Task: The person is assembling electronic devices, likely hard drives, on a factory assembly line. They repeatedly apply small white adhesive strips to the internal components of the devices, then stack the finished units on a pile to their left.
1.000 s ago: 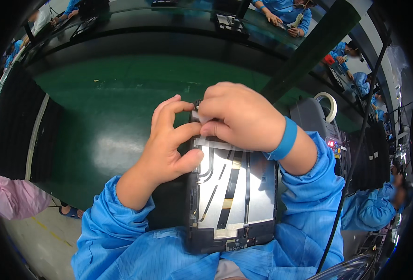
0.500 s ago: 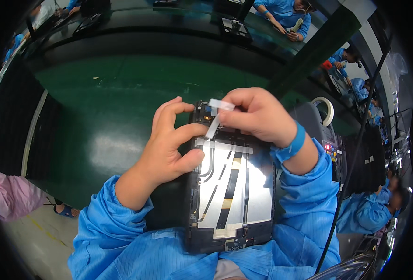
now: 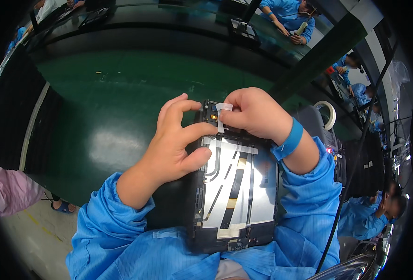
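An opened tablet (image 3: 262, 179) with a black frame and a silver inner plate lies in front of me, its near end against my blue smock. My right hand (image 3: 260, 114) pinches a bent white tape strip (image 3: 221, 126) between thumb and forefinger over the tablet's far end. The strip's lower end reaches down to the dark board area beside my left index fingertip. With fingers spread, my left hand (image 3: 169, 142) rests along the tablet's left edge. One fingertip is at the far corner and the thumb lies near the silver plate. Another pale strip (image 3: 234, 147) crosses the plate's top.
The green bench top (image 3: 113, 107) spreads left and ahead. To the right stand a tape roll (image 3: 328, 115) and a grey machine with a lit red display (image 3: 329, 150). A dark post (image 3: 318, 58) rises at the far right. Co-workers in blue (image 3: 286, 16) sit beyond.
The strip's lower end has swung from slanting to nearly upright over the tablet's far end. My left index finger has shifted right with the slightly shifted view, staying near that end.
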The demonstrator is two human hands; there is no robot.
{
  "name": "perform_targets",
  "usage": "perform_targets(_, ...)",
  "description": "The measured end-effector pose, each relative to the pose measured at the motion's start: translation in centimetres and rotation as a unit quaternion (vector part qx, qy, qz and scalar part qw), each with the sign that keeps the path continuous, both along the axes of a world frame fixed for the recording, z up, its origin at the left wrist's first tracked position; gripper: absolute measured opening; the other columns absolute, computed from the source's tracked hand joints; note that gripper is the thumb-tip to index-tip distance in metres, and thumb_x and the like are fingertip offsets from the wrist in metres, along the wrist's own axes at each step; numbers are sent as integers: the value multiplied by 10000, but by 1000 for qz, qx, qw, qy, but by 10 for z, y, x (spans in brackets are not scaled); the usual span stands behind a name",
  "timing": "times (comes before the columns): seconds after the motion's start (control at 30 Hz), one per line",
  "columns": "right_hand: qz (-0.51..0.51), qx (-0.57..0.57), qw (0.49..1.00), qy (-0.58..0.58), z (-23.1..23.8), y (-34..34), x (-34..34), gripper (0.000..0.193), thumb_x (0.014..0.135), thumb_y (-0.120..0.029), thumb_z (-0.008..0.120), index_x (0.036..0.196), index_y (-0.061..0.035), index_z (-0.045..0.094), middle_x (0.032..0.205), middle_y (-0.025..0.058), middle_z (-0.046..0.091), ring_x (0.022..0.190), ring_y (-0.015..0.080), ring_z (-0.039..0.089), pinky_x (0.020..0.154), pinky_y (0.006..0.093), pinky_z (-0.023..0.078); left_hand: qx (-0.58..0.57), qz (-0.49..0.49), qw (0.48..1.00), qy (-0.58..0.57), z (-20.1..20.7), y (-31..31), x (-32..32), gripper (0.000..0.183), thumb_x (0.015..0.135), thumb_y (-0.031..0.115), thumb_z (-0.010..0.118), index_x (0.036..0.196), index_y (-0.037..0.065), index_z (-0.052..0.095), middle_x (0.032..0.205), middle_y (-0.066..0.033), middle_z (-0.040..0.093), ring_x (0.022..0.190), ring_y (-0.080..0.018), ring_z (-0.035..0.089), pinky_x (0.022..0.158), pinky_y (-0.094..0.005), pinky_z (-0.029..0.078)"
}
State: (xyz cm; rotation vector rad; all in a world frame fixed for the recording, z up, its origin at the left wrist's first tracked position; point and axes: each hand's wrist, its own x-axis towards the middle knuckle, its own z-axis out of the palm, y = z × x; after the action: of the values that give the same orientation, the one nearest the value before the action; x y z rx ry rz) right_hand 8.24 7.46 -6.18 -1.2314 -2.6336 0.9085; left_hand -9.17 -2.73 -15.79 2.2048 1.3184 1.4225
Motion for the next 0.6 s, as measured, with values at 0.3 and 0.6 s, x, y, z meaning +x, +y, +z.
perform_targets(0.3,16,124,978,164,-6,-25,10,340,723,-67,708,1000,-3,521,810,115,628,823,278,651,716,342,513,13,19,999,46,2,-2,-3,353,760,367,611,1036,156,669,1238,-169,424,1248,-450,315,1038,-538,273)
perform_targets(0.6,191,130,962,145,-15,-27,39,202,755,-18,590,955,-10,561,990,135,637,950,326,613,823,389,494,78,46,991,96,2,-3,-4,422,776,443,589,1045,130,680,1190,-159,477,1221,-420,362,1019,-522,285)
